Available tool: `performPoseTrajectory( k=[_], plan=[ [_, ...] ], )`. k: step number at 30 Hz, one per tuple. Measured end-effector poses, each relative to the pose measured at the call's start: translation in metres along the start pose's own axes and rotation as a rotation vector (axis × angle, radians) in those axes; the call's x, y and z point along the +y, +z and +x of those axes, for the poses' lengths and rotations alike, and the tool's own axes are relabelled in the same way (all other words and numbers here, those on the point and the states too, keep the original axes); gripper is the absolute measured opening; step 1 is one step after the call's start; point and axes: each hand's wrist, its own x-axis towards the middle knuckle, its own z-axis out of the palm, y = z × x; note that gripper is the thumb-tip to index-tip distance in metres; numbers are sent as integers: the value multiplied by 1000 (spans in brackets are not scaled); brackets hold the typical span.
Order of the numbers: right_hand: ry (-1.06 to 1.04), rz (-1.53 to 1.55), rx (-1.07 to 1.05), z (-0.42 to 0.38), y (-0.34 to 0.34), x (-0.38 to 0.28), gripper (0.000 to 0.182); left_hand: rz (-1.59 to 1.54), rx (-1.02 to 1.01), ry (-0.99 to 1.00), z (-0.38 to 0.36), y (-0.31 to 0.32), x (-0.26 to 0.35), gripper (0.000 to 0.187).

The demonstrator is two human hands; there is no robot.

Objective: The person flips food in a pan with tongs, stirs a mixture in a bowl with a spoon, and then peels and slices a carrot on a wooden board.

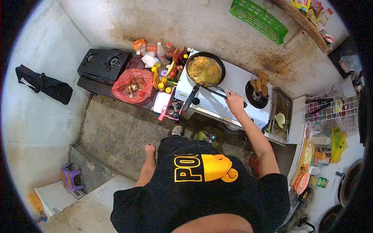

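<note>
My right hand point(235, 101) is closed around the dark handle of a pair of tongs point(214, 90). The tongs reach left to the near rim of a black frying pan point(222, 73), where their tips meet the pan's edge. Golden, battered pieces of food point(202, 66) lie in yellowish oil in the pan, which sits on the left side of a white gas stove point(237, 77). The pan's black handle point(190, 99) points toward me. My left hand point(150, 148) hangs low at my side, fingers curled, with nothing visible in it.
Browned fried food point(261, 83) rests in a strainer over the right burner. Left of the stove are bottles, jars and a red plastic bag point(132, 85). Beyond stands a black two-burner stove point(104, 65). A wire rack point(332, 108) is at right; a green basket point(258, 19) hangs above.
</note>
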Motion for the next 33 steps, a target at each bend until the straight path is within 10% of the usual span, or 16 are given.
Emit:
performPoseTrajectory(
  k=[5,20,33],
  plan=[
    [11,6,-41,4,-4,6,46,-449,66,-80,56,48,-47,29],
    [750,1192,-384,24,18,36,36,-57,-98,-131,-19,-14,5,21],
    [611,412,-434,52,-16,8,45,-340,-36,-110,26,18,-20,21]
  ],
)
